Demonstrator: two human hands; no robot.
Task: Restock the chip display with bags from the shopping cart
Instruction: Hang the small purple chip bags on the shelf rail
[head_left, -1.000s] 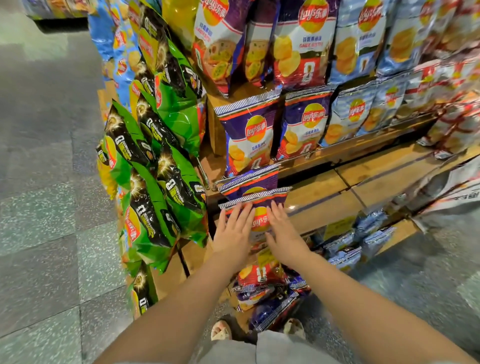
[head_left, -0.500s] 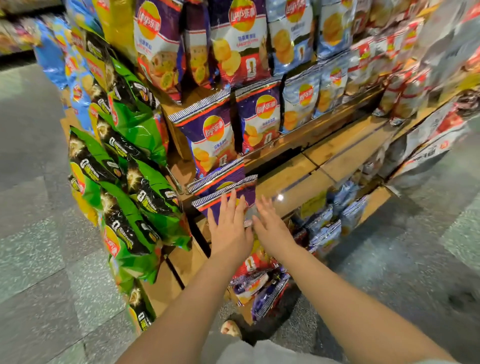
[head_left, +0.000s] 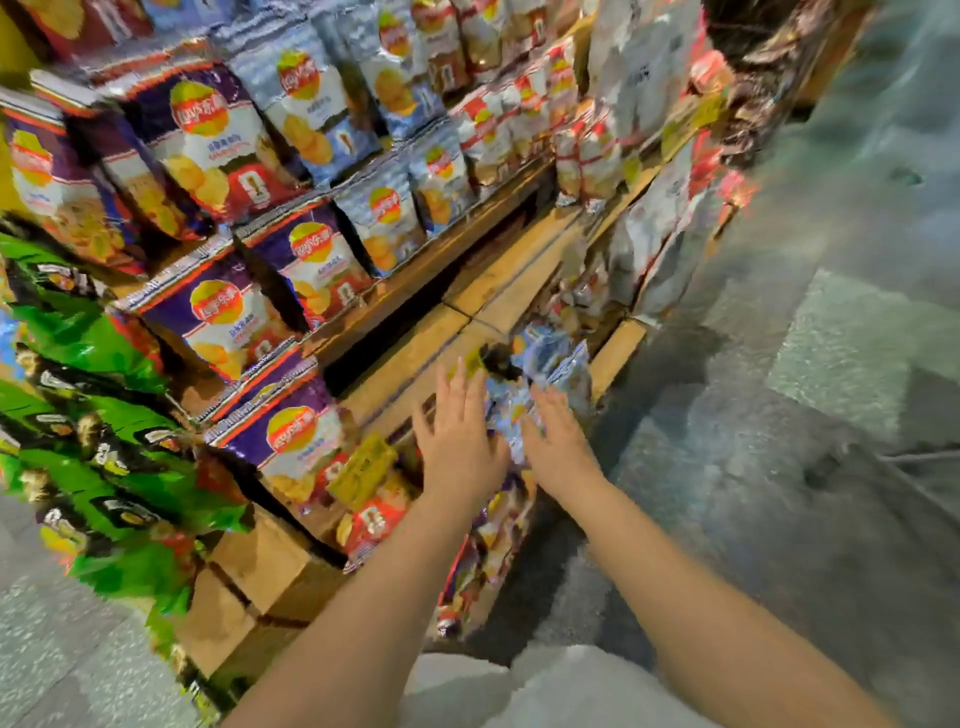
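Observation:
The chip display is a stepped wooden stand (head_left: 415, 358) full of upright bags. A purple chip bag (head_left: 291, 431) stands at the front of the low left tier. My left hand (head_left: 457, 431) and my right hand (head_left: 558, 441) hover side by side with straight fingers, just right of that bag. Between and beyond them lie pale blue chip bags (head_left: 545, 358) on the lowest step. Neither hand grips anything. The frame is blurred by motion. No shopping cart shows.
Green and black bags (head_left: 98, 415) hang on the stand's left side. Red and white bags (head_left: 519, 119) fill the upper right tiers. Cardboard boxes (head_left: 260, 566) form the base. Grey stone floor (head_left: 810, 415) lies to the right.
Both hands have come off the purple bag and moved right toward the pale blue bags. The view has swung right and blurred.

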